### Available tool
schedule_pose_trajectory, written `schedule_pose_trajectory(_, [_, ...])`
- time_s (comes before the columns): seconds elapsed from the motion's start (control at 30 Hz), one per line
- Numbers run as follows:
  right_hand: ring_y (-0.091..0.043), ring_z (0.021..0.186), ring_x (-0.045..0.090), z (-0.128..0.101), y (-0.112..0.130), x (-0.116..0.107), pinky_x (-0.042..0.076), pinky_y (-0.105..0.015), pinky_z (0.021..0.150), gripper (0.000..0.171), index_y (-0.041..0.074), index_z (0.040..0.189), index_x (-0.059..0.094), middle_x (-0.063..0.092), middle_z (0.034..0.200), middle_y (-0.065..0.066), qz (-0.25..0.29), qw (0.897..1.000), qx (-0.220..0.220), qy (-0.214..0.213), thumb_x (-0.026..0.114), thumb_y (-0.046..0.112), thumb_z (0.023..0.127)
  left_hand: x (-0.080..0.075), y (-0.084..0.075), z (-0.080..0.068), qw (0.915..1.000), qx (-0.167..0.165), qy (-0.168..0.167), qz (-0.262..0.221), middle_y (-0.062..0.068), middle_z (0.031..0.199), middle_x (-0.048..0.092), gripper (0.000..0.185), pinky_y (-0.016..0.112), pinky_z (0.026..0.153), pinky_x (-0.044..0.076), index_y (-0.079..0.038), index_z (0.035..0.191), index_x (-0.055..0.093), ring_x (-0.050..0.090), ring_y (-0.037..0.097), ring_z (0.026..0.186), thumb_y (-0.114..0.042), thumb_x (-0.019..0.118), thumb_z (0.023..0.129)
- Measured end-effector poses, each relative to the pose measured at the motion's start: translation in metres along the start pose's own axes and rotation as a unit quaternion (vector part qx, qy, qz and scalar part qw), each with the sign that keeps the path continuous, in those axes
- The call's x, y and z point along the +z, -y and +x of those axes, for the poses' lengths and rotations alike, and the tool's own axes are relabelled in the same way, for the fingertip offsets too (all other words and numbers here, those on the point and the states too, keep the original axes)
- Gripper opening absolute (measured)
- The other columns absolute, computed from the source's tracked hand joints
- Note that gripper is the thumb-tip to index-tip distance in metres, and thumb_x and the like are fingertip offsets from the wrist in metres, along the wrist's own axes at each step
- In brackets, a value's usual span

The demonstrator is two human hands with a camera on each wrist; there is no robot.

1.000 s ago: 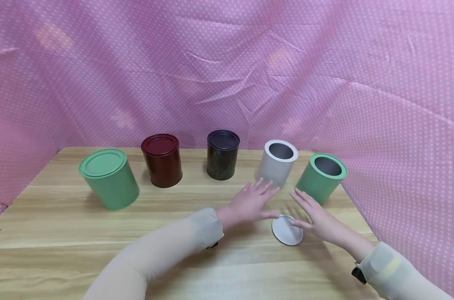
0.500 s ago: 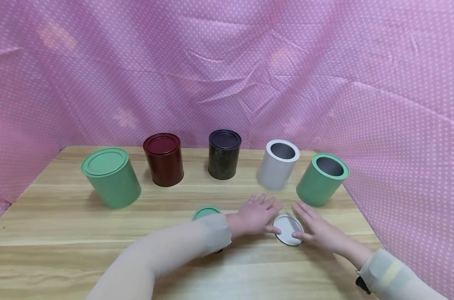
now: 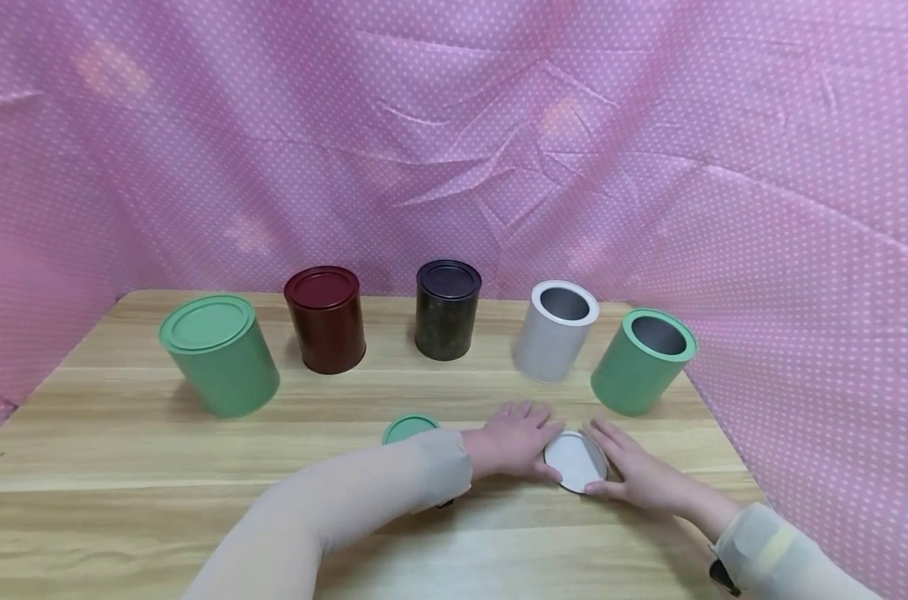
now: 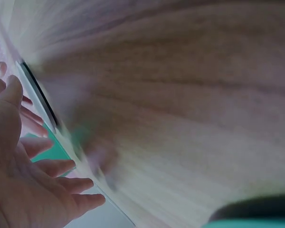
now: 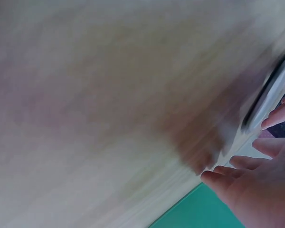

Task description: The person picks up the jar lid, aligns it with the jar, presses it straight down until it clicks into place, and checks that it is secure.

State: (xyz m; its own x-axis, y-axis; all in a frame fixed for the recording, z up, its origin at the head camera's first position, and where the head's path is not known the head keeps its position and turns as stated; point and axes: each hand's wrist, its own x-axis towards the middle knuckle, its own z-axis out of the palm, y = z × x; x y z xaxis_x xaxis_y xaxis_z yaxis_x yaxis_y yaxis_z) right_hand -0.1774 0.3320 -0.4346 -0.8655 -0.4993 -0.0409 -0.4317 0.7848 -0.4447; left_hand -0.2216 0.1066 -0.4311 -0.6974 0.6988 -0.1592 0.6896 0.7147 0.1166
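Note:
A round white lid [image 3: 576, 461] lies on the table between my two hands. My left hand [image 3: 516, 442] is at its left edge, fingers spread and extended, thumb tip right by the rim. On the other side is my right hand [image 3: 637, 468], its thumb at the lid's lower right edge and its fingers stretched along the upper right. Both wrist views show extended fingers low over the wood, with the lid [image 5: 270, 97] seen edge-on beyond them. Behind the hands stand a white can [image 3: 550, 350] and a green can [image 3: 634, 375], both without lids.
A green lid [image 3: 411, 427] lies partly behind my left sleeve. Farther left stand a black can [image 3: 446, 321], a dark red can [image 3: 328, 333] and a larger green can [image 3: 229, 371], all lidded. A pink dotted cloth [image 3: 454, 150] hangs around the wooden table's back and sides.
Both hands have come down and closer to the white lid, the left moving right and toward me. The green lid has come into view behind the left sleeve.

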Motion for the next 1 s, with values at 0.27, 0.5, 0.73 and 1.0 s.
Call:
schedule_pose_trajectory(0.27, [-0.058,0.133,0.029,0.0018,0.0011,0.0025,0.032,-0.069,0.103,0.088,-0.006,0.144,0.036,0.029,0.146,-0.039,-0.002,1.000,0.008,0.007,0.075,0.041,0.081,0.0019,-0.0011,-0.0010,0.9997,0.002,0.020,-0.013,0.005,0.157,0.032,0.083,0.047,0.117,0.029,-0.021,0.151,0.034,0.028,0.032,0.145,-0.064,0.060,0.084])
schedule_pose_trajectory(0.5, [-0.059,0.132,0.029,0.0028,0.0010,0.0030,0.032,-0.069,0.102,0.091,-0.007,0.142,0.038,0.029,0.144,-0.041,-0.007,1.000,-0.002,0.009,0.080,0.039,0.075,0.0031,-0.0011,0.0006,0.9998,0.000,0.019,-0.003,0.003,0.157,0.033,0.084,0.046,0.115,0.032,-0.019,0.149,0.037,0.029,0.030,0.145,-0.063,0.064,0.082])
schedule_pose_trajectory(0.73, [-0.057,0.134,0.028,0.0036,-0.0007,0.0031,0.030,-0.068,0.105,0.091,-0.010,0.140,0.039,0.029,0.146,-0.039,0.003,1.000,0.011,0.016,0.080,0.038,0.075,0.0053,-0.0037,0.0045,0.9997,-0.010,0.020,0.013,0.001,0.156,0.033,0.082,0.044,0.115,0.033,-0.018,0.148,0.040,0.030,0.029,0.145,-0.064,0.061,0.083])
schedule_pose_trajectory(1.0, [-0.056,0.133,0.030,0.0042,-0.0057,0.0035,0.030,-0.067,0.105,0.088,-0.011,0.138,0.042,0.031,0.146,-0.037,0.005,1.000,0.007,0.011,0.081,0.036,0.075,0.0077,-0.0058,0.0081,0.9990,-0.021,0.008,0.038,-0.001,0.152,0.039,0.079,0.042,0.111,0.038,-0.020,0.144,0.045,0.035,0.027,0.142,-0.066,0.061,0.082])
